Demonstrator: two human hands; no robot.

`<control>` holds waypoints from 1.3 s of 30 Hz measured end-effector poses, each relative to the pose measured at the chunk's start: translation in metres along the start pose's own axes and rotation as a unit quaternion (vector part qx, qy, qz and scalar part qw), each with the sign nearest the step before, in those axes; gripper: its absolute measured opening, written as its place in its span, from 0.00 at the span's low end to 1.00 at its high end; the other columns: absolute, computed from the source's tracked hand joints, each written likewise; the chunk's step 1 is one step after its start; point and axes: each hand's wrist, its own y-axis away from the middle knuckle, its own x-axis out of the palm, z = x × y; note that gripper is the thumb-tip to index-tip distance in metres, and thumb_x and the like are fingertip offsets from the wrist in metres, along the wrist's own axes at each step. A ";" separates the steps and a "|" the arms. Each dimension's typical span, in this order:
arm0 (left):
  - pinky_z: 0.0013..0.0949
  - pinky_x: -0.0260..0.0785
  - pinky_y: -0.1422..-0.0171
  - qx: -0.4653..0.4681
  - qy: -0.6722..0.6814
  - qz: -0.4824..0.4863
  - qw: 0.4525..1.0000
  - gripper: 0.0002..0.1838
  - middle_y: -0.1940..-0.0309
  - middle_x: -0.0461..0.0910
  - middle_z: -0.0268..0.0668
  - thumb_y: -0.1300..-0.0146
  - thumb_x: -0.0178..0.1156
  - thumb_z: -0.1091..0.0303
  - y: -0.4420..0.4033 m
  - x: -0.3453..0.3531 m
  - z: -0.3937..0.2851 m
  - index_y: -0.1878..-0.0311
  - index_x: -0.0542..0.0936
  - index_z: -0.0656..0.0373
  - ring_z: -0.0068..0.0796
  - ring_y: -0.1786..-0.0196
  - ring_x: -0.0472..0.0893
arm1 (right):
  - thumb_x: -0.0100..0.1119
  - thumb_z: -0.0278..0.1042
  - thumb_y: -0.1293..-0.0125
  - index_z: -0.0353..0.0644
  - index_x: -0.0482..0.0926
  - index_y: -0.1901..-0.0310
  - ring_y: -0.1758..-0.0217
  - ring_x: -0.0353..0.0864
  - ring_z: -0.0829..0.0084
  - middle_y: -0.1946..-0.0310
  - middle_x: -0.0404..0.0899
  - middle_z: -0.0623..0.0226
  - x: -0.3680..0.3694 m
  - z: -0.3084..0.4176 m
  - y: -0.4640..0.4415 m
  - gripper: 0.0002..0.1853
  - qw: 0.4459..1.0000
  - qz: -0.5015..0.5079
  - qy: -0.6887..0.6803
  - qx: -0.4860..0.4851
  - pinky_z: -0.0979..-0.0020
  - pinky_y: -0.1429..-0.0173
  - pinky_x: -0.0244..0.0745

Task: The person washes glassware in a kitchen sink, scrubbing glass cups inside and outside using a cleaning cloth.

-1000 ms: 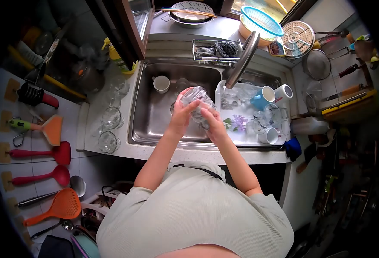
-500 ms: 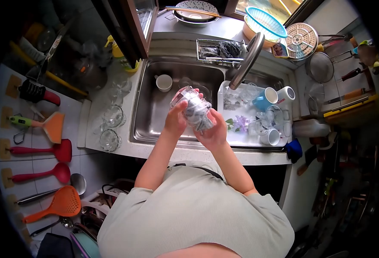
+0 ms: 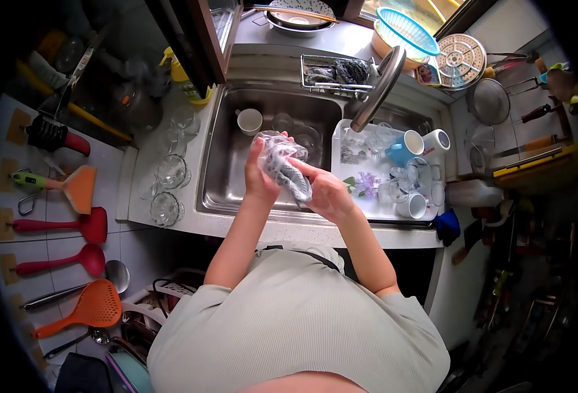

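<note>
Over the sink (image 3: 227, 173), my left hand (image 3: 260, 175) is wrapped round a clear drinking glass (image 3: 273, 148) held at a tilt. My right hand (image 3: 331, 196) grips a grey cloth (image 3: 297, 183) against the glass's lower right end; whether the cloth reaches inside is hard to tell. Suds or wet streaks show on the glass and on my right fingers. Beyond my hands, a white mug (image 3: 249, 122) and a clear glass (image 3: 308, 137) sit on the sink floor.
On the right, a white tray (image 3: 354, 209) holds a blue mug (image 3: 406, 147), white mugs and several glasses. More glasses (image 3: 166, 208) line the left counter. The faucet (image 3: 377, 92) arches over the tray's back edge. A wire rack (image 3: 333, 73) stands behind the sink.
The glass has turned and tilted in my left hand. My right hand has shifted slightly right and down, its fingers now stretched along the cloth.
</note>
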 end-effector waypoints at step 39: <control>0.30 0.68 0.49 -0.226 -0.399 0.209 0.864 0.43 0.54 0.72 0.35 0.66 0.68 0.78 0.014 0.003 -0.033 0.41 0.62 0.56 0.26 0.51 0.73 | 0.55 0.34 0.41 0.39 0.76 0.59 0.72 0.76 0.75 0.73 0.78 0.62 -0.009 0.028 -0.015 0.11 0.784 -0.025 0.581 -0.216 0.75 0.65 0.71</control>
